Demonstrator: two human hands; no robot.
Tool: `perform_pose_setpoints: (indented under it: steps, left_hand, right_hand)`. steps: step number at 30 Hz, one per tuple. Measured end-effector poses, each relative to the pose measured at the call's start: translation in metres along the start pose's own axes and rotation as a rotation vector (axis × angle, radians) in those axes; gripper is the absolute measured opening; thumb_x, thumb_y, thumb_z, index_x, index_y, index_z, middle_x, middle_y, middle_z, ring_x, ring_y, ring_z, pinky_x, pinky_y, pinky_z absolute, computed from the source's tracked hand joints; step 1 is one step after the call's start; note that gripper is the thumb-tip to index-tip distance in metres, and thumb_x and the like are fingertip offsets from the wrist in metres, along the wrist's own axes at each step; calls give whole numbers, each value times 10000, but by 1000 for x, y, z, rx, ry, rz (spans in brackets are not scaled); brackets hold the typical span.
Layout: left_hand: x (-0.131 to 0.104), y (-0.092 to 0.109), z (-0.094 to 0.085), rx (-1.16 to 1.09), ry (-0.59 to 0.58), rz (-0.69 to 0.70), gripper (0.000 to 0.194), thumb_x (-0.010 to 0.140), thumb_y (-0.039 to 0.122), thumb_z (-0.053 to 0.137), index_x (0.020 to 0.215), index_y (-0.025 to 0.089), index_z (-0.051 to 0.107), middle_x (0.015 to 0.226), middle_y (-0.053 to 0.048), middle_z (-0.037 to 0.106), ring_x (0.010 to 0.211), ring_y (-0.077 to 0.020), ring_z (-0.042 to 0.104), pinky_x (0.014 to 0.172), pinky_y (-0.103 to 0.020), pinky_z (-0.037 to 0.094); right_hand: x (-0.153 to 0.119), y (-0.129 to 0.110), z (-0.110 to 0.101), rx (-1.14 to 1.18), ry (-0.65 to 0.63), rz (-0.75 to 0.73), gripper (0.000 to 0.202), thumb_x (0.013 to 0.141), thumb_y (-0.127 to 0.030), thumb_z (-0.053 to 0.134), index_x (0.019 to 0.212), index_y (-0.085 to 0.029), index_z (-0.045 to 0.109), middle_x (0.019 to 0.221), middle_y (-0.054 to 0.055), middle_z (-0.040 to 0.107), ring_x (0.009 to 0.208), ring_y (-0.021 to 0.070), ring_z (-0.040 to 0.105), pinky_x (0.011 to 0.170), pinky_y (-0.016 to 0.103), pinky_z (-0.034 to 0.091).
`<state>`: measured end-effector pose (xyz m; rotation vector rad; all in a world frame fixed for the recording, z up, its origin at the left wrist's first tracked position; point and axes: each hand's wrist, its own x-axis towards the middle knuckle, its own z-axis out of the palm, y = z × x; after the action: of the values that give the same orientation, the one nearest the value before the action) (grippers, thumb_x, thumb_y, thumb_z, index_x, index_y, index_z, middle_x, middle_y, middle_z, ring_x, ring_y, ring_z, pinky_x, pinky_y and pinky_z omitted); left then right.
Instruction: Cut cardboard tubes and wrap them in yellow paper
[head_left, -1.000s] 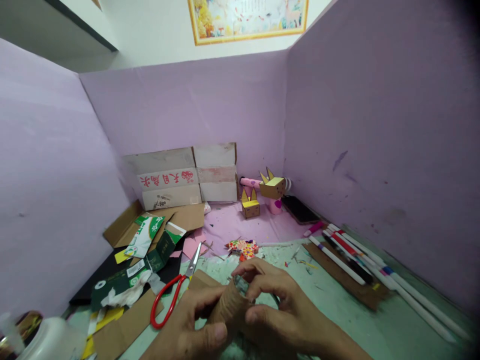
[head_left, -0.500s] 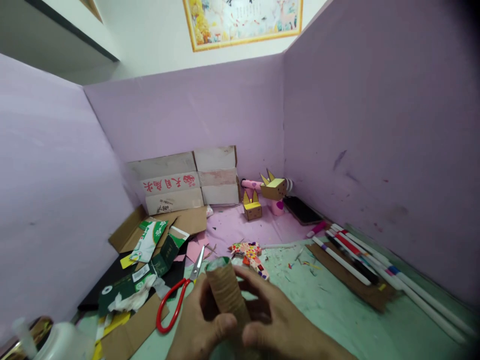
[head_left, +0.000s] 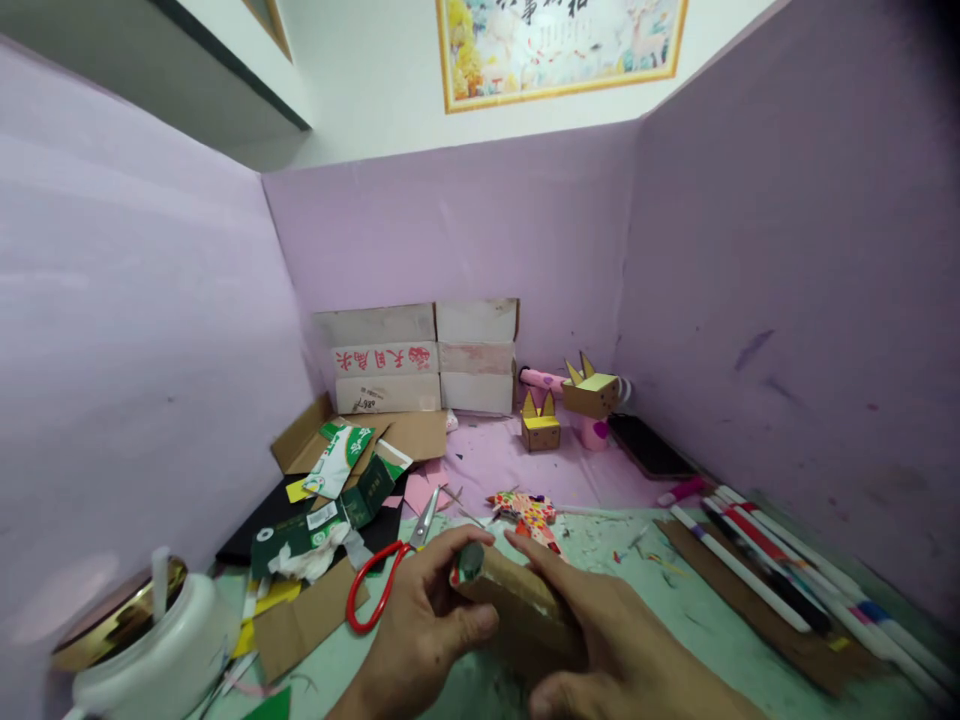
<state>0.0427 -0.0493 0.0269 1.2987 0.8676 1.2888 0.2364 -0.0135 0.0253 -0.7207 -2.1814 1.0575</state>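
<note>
Between my hands, low in the middle of the head view, is a brown cardboard tube (head_left: 517,600), slightly blurred. Its end toward the upper left is open and shows some green and white. My left hand (head_left: 424,625) grips that end with thumb and fingers. Farther back along the tube, my right hand (head_left: 611,625) wraps over its right side. Red-handled scissors (head_left: 390,565) lie just left of my left hand, blades pointing away. Past my fingertips rests a flower-patterned paper piece (head_left: 525,510), partly covered.
Cardboard and packaging scraps (head_left: 367,490) pile up at left, near a white container (head_left: 161,650). Two yellow-eared box figures (head_left: 540,432) stand at the back beside a phone (head_left: 651,447). Several markers (head_left: 750,570) lie at right. Purple walls (head_left: 450,230) enclose the table.
The tube has turned from nearly upright to lying over, its open end now toward the upper left. My right hand has shifted right along it. The camera view has swung left.
</note>
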Motion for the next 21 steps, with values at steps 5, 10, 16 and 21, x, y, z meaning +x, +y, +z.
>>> perform_pose_setpoints:
  steps: [5,10,16,21]
  left_hand:
    - [2,-5,-2,28,-91,-5,507,647,324,725,1121,207,590,813,-8,553,628,-112,499,554,-216,426]
    - [6,-4,-3,64,32,-62,634,702,351,676,1272,196,446,1006,-74,542,636,-120,551,541,-243,474]
    - [14,-11,-4,53,200,-230,632,677,407,691,1195,127,462,727,-5,563,442,-82,497,326,-173,381]
    - [18,-18,-6,-16,255,-298,413,618,360,731,901,104,573,527,44,522,389,-71,463,330,-158,350]
  right_hand:
    - [2,-4,-2,445,-188,71,659,666,-510,686,1234,-222,518,1112,63,610,1007,249,553,895,376,419]
    - [6,3,0,805,-135,305,426,720,-501,642,977,-165,588,846,33,620,706,152,590,616,270,490]
    - [11,17,14,1128,-251,509,423,725,-501,645,904,-127,564,782,35,582,572,119,581,520,277,531]
    - [13,17,14,1292,-355,465,426,875,-452,451,1013,-72,583,922,99,565,692,147,605,586,318,550]
